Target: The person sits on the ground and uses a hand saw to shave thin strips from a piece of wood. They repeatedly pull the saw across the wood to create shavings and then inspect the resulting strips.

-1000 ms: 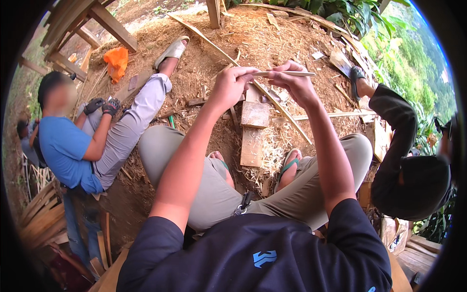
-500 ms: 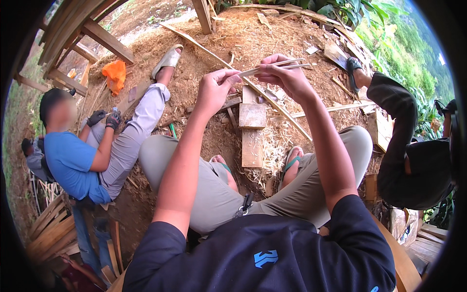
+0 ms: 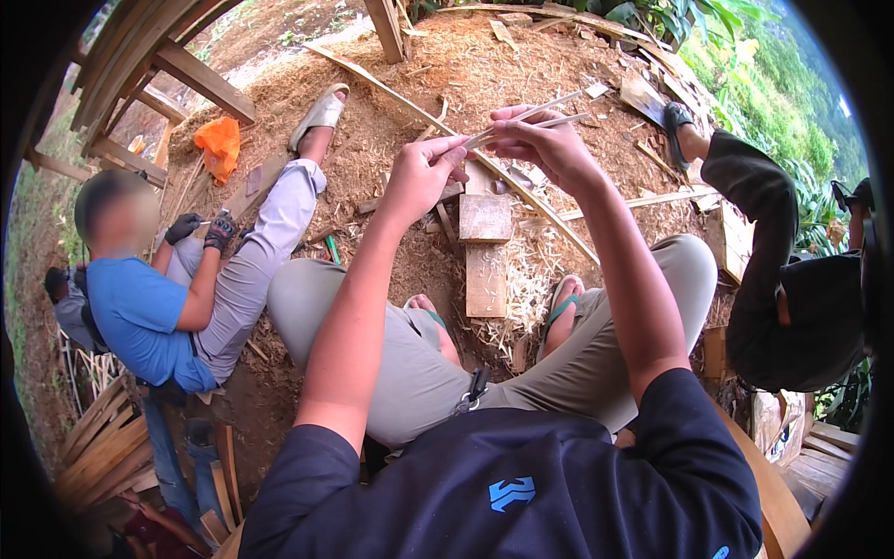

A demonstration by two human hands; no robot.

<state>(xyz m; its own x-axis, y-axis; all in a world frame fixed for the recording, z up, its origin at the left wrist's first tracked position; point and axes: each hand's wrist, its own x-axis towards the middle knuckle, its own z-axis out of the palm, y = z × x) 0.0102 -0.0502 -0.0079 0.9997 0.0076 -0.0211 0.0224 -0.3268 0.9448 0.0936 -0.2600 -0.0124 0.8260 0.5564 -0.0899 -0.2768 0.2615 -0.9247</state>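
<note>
Two thin, pale wooden sticks (image 3: pixel 562 120) are held up in front of me, spanning both hands and fanning apart at their right ends. My left hand (image 3: pixel 424 172) is closed, with thumb and fingers pinching the sticks' left ends. A short distance to the right, my right hand (image 3: pixel 540 144) grips the same sticks along their length, its fingers bent around them. Beneath the hands, a squared wooden block (image 3: pixel 485 219) lies across a plank (image 3: pixel 485 284) between my feet. Pale shavings are scattered beside it.
A long thin wooden strip (image 3: pixel 391 93) crosses the ground beyond my hands. On the left a person in a blue shirt (image 3: pixel 140 303) sits working; a dark-clad person (image 3: pixel 792 326) is at right. An orange bag (image 3: pixel 219 149) lies at far left, near stacked timber (image 3: pixel 200 79).
The sticks' right ends have spread wider, one now pointing higher up. My left hand has shifted slightly right, closer to my right hand. Both hands keep their hold.
</note>
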